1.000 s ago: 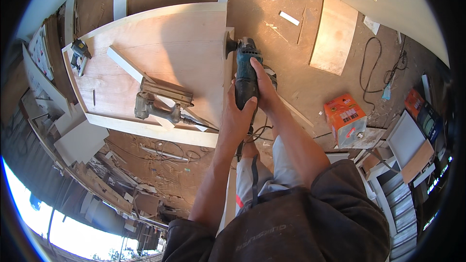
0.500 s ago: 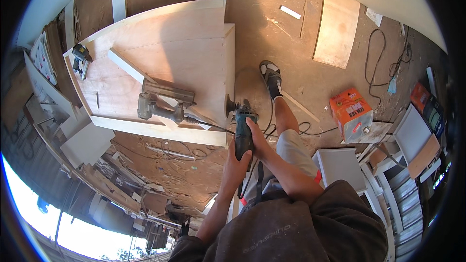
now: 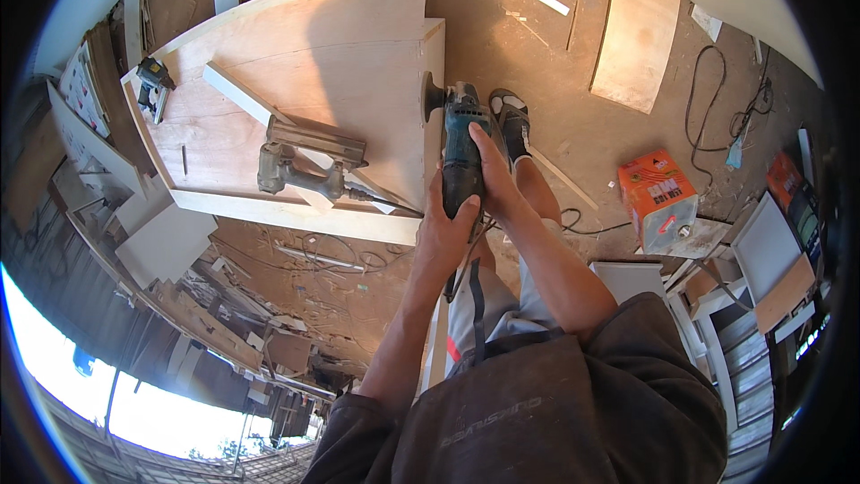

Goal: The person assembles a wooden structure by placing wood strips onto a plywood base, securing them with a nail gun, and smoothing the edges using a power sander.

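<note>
Toward the far left, a small dark nail gun (image 3: 155, 81) rests on a framed wooden panel (image 3: 367, 90), too small to show any readable marking; rightward on the same panel lie a white strip (image 3: 235, 92) and a larger grey nail gun (image 3: 303, 166), likewise with no legible label. At the panel's right-hand edge stands the round disc (image 3: 430, 100) of a blue-and-black grinder (image 3: 462, 152), facing the pale edge strip (image 3: 434, 54); whether it touches or spins cannot be told. The left hand (image 3: 441, 231) has its fingers closed around the rear of the grinder's body, thumb on top, and the right hand (image 3: 493, 175) grips its right side farther forward. The step in hand looks like grinding or smoothing that edge, and the next move seems to call for a firm two-handed hold, with the disc kept even along the edge. Below, the dark shirt (image 3: 528, 403) bears faint lettering. Past a black cord (image 3: 609, 229) on the floor, an orange can (image 3: 658, 188) carries bold pale print on its side, and at far right an orange-and-dark package (image 3: 790, 202) shows print too small and slanted to read.
</note>
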### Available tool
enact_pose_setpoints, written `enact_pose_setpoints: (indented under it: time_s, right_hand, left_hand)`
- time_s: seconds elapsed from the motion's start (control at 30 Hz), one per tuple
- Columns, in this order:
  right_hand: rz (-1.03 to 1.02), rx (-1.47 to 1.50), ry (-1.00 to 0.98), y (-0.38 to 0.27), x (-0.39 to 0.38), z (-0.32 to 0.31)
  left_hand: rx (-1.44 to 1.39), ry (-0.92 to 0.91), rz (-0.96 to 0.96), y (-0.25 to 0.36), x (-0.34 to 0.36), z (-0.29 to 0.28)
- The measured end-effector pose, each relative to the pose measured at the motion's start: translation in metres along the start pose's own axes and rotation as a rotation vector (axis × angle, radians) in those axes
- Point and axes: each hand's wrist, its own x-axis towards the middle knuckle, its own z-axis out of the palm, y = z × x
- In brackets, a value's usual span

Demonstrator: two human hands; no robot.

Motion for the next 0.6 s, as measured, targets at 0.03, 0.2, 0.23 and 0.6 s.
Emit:
enact_pose_setpoints:
  time_s: [0.03, 0.2, 0.23, 0.6]
  right_hand:
    - [0.013, 0.012, -0.066, 0.007, -0.001, -0.009]
    - [0.126, 0.063, 0.052, 0.08, -0.026, -0.052]
    - [0.147, 0.057, 0.086, 0.09, -0.031, -0.057]
    - [0.146, 0.095, 0.011, 0.117, -0.037, -0.098]
  left_hand:
    - [0.003, -0.016, -0.044, -0.003, -0.003, 0.0]
    - [0.004, -0.055, -0.176, -0.058, -0.054, 0.005]
    - [-0.026, -0.085, -0.245, -0.061, -0.061, 0.003]
    - [-0.077, -0.193, -0.193, -0.103, -0.07, 0.011]
